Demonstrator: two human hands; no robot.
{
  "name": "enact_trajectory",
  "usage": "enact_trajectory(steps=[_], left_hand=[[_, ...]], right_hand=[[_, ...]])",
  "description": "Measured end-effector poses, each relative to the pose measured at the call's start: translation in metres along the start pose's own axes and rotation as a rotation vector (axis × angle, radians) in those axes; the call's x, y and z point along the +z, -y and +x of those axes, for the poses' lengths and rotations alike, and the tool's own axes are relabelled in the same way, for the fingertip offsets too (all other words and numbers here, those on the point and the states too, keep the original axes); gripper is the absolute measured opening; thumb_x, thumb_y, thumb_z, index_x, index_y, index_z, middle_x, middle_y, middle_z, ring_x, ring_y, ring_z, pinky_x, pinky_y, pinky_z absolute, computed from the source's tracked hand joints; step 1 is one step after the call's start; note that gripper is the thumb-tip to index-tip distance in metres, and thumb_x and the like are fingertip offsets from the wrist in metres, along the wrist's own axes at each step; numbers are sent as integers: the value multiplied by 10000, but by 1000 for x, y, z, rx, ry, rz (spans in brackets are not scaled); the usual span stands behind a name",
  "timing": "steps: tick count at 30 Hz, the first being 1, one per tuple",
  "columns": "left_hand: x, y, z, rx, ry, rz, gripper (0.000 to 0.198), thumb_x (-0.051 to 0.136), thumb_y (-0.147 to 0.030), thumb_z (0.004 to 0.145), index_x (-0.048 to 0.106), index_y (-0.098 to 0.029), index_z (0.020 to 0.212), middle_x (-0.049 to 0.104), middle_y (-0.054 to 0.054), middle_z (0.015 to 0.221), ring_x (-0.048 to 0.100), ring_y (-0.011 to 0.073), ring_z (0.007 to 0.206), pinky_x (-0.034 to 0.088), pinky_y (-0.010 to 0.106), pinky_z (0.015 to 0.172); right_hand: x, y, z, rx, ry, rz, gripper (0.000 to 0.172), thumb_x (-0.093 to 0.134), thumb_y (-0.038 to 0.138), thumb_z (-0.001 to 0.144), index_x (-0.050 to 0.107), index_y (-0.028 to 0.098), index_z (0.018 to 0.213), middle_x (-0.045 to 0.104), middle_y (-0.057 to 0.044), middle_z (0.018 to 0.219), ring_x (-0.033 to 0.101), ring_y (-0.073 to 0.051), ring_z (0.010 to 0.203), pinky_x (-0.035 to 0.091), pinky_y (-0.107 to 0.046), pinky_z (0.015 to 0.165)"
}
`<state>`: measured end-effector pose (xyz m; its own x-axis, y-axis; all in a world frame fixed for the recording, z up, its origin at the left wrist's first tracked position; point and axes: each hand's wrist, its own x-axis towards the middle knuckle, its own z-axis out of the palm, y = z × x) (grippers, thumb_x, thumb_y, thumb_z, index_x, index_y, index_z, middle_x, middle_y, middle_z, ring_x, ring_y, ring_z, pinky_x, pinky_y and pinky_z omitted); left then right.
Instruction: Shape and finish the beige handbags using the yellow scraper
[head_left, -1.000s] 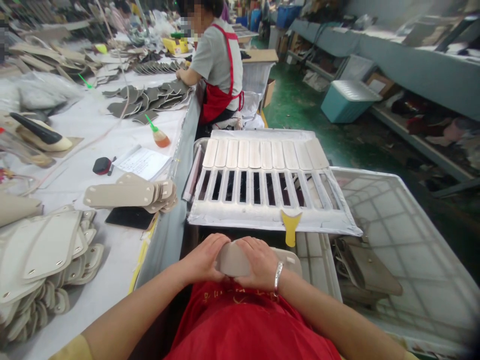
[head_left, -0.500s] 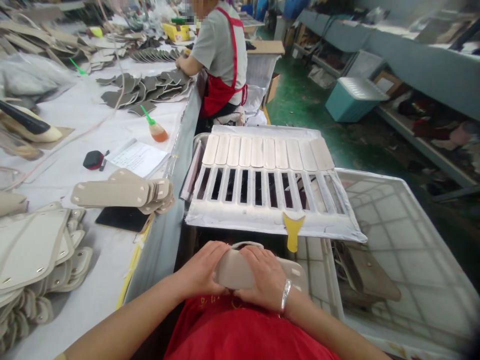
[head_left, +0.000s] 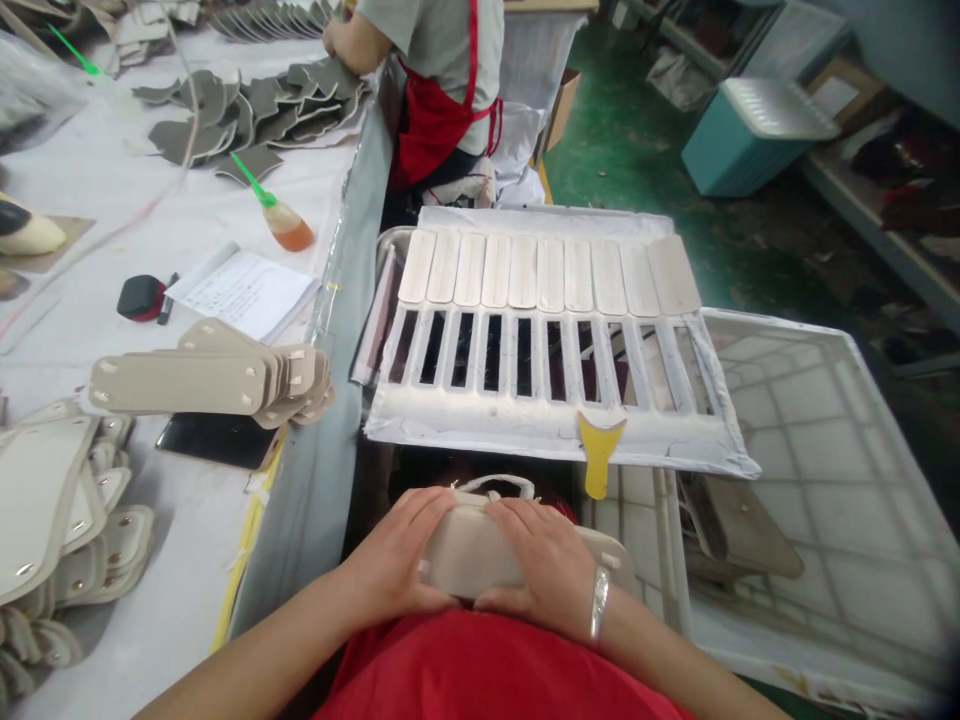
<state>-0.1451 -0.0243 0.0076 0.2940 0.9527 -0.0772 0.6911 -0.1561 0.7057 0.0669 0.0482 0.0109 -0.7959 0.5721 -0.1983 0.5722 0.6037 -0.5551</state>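
Above the red apron [head_left: 487,665], a beige leather-like panel [head_left: 471,560] with rounded ends is held in front of my body. My left hand [head_left: 394,560] grips its left end, thumb below and fingers over the top edge. Across its middle and right part, my right hand [head_left: 551,570] is closed in the same way, a silver bracelet on the wrist. A pale looped strip [head_left: 506,483] shows just behind the panel; whether it is joined to it I cannot tell. Beyond my hands is a white slotted rack [head_left: 442,425] bearing a row of narrow beige strips [head_left: 521,270].
A yellow forked tool [head_left: 598,460] stands at the rack's front edge. Left, the table holds stacked beige panels [head_left: 180,383], a phone [head_left: 217,440], paper [head_left: 244,290] and a glue bottle [head_left: 289,228]. A white crate [head_left: 795,325] sits at right. A co-worker [head_left: 450,100] sits ahead.
The head view has tilted downward, so the table and co-worker sit higher in the picture. Both hands keep hold of the panel, and more of the pale strip behind it shows.
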Motion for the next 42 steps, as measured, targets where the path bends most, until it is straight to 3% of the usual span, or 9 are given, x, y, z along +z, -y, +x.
enact_trajectory(steps=[4,10,14,19,27,35,38,42], left_hand=[[2,2,-2,-6,2,-4,781,730,-353,594,329,-211,1248,448,117,1234,411,271,1149,363,439,1004],[8,4,-8,-43,-47,16,966,717,-412,614,152,-197,1368,331,158,1354,345,296,1231,365,461,1008],[9,5,-11,-4,-30,35,882,727,-433,597,272,-220,1321,388,147,1316,372,319,1200,339,506,1007],[7,5,-11,17,-33,15,817,730,-404,589,327,-216,1275,448,122,1247,404,297,1151,354,483,991],[4,3,-9,0,-43,-69,804,761,-352,516,380,-221,1212,478,102,1196,432,287,1099,376,457,958],[3,1,-6,14,-53,-106,723,713,-310,569,380,-216,1203,492,114,1184,443,285,1083,375,455,938],[2,3,-4,-1,-51,-113,739,720,-291,554,382,-217,1206,488,113,1194,435,292,1098,365,463,948],[-2,6,-3,-3,-38,-121,799,748,-313,542,361,-227,1236,471,101,1216,415,283,1126,344,462,983]], right_hand=[[4,1,1,22,-48,4,657,571,629,693,507,149,1136,559,-117,1097,504,-274,960,400,-436,829],[7,11,-9,-63,-279,-77,444,555,477,790,542,159,1100,552,-103,1054,462,-254,961,350,-408,871],[2,22,-11,-37,-253,-163,312,560,429,798,565,171,973,557,-87,960,462,-244,888,349,-397,805],[0,27,5,93,-154,-268,300,563,478,782,537,180,803,552,-59,810,486,-228,763,357,-371,687],[4,16,16,-172,-167,-374,310,387,372,909,532,176,719,555,-33,680,510,-173,639,329,-316,587],[4,14,9,-281,-263,-338,298,414,321,902,538,178,672,536,-43,654,489,-172,633,334,-328,606],[7,10,16,-229,-256,-344,300,406,323,906,533,178,676,529,-38,647,492,-171,621,330,-326,592],[8,9,28,-113,-141,-375,285,393,326,911,536,180,713,554,-38,681,520,-179,654,338,-326,601]])
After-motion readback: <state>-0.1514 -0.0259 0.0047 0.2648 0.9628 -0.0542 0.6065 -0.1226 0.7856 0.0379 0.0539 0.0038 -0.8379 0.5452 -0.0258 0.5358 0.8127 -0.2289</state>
